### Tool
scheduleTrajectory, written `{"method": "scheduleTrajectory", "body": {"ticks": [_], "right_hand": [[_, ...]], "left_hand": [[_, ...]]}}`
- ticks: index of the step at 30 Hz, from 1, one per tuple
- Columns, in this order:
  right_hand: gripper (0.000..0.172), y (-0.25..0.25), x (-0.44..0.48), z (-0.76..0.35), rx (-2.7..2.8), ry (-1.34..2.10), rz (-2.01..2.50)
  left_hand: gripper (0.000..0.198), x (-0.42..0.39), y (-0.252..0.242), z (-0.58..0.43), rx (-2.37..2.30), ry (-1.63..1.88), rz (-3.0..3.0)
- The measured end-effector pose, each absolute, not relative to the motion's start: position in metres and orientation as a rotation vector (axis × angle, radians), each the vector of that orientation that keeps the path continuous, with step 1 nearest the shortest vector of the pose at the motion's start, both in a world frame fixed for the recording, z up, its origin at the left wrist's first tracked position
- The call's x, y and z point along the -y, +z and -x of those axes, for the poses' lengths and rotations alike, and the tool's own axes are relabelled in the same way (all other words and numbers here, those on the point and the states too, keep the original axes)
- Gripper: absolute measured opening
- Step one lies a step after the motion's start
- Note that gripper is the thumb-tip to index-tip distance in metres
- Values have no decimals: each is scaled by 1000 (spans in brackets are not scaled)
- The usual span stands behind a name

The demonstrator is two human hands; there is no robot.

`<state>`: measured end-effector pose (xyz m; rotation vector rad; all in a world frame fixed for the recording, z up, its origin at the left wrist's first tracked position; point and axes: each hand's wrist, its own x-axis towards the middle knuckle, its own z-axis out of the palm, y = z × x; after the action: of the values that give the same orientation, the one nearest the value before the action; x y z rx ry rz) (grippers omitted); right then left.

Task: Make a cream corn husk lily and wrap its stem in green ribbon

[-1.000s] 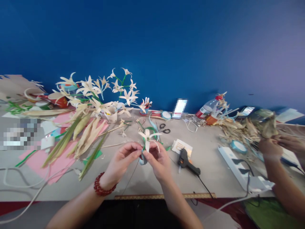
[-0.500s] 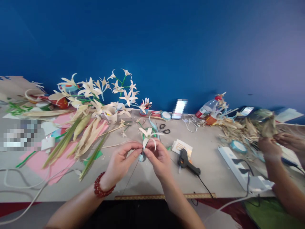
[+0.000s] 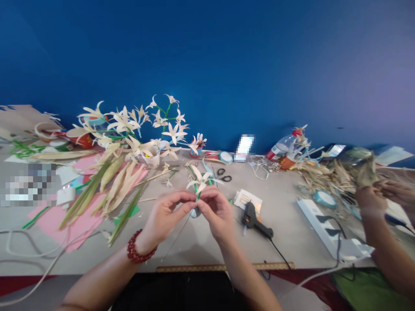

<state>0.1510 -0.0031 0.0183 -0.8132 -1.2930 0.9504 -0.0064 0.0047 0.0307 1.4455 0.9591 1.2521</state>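
Note:
A white flower (image 3: 201, 178) with narrow pointed petals stands upright between my hands near the middle of the table. My left hand (image 3: 171, 215), with a red bead bracelet at its wrist, pinches the flower's base. My right hand (image 3: 216, 212) closes on the same base from the other side, its thumb close to the left fingertips. Green shows at the top of the stem; a thin wire slants down to the left below the hands. Behind the fingers lies a light roll of tape (image 3: 194, 212), partly hidden.
Black glue gun (image 3: 253, 219) and scissors (image 3: 223, 175) lie to the right, beyond them a white power strip (image 3: 319, 229) and another person's hands (image 3: 369, 201). Finished white flowers (image 3: 123, 121), husks (image 3: 121, 190) and pink paper (image 3: 60, 222) fill the left. A wooden ruler (image 3: 194, 268) lies along the front edge.
The flower has tilted and turned slightly between my fingers, and its green stem top shows more. My hands have moved up very slightly. The other person's hands shifted a little to the right.

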Motion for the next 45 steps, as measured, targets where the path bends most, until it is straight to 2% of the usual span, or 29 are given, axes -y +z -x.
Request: {"method": "scheduleTrajectory", "body": {"ticks": [13,24,32,37,45], "right_hand": [[10,19,-2,-150,1228,1057,695],[30,17,-4,-150,1027,1357,624],[36,16,-4,-147,860,1572,662],[34,22,-5,-146,871,1503,732],[25,41,-8,-145,1145,1261,845]], "left_hand": [[5,-8,42,6,-765,1201,-1373],[6,-14,47,6,-664,1104,-1271],[11,-18,48,7,-689,1023,-1233],[13,-24,46,7,-753,1029,-1173],[13,-36,56,-1,-762,1274,-1004]]}}
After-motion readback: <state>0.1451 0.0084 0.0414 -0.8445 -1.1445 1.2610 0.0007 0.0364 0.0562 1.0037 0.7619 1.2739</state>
